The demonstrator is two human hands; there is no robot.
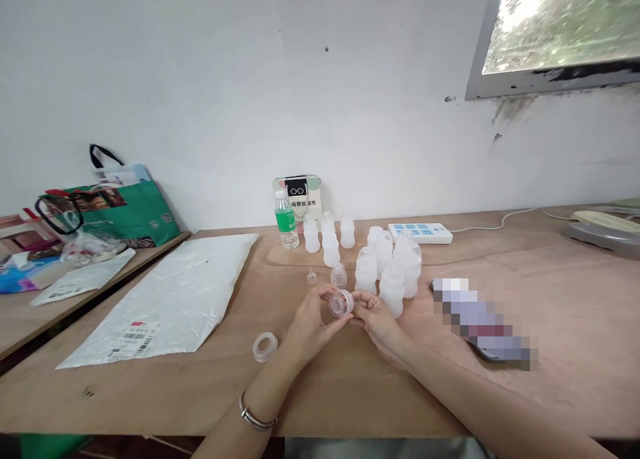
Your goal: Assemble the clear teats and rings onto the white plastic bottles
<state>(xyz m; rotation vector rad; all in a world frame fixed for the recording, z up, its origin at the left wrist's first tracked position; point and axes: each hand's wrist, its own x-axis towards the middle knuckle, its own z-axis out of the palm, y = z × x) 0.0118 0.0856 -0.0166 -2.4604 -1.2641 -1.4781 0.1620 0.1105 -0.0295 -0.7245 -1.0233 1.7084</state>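
Observation:
Between both hands is a translucent baby bottle collar ring (341,303), with a clear round piece, seemingly a nipple, in its middle. My left hand (311,322) pinches its left side with thumb and fingers. On the right side, my right hand (379,318) grips it with closed fingertips. A loose collar ring (265,346) lies left of my left wrist. Just beyond the hands are a clear nipple (313,276) and a clear dome cap (339,274). Several frosted baby bottles (393,289) stand behind my right hand, and other bottles (331,249) stand farther back.
A white mailing bag (200,292) covers the table's left part. At the wall stand a water bottle (287,222) and a printed box (313,202). A power strip (420,233) and a phone (483,322) lie to the right. A green bag (135,212) stands far left.

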